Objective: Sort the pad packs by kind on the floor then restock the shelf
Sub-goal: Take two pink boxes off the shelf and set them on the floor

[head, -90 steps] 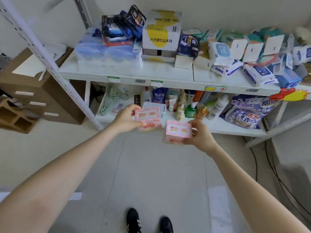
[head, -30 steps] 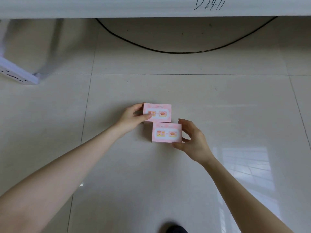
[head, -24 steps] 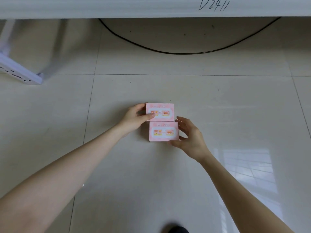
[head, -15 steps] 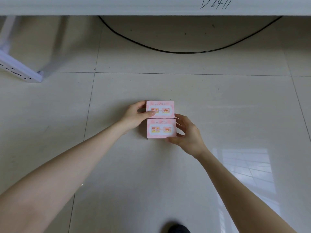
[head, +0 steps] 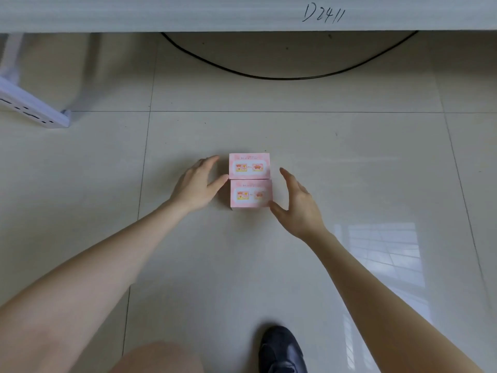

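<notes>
Head view: two pink packs, far pack [head: 249, 166] and near pack [head: 251, 193], lie on the floor [head: 349, 162], long edges touching, same print up. I judge them paired as one kind. My left hand [head: 197, 188] flanks them, fingers [head: 208, 161] straight and apart, thumb at the seam. Right hand [head: 298, 208] likewise, fingers loose, thumb at the near pack's corner — clamping nothing, probably squaring the row.
</notes>
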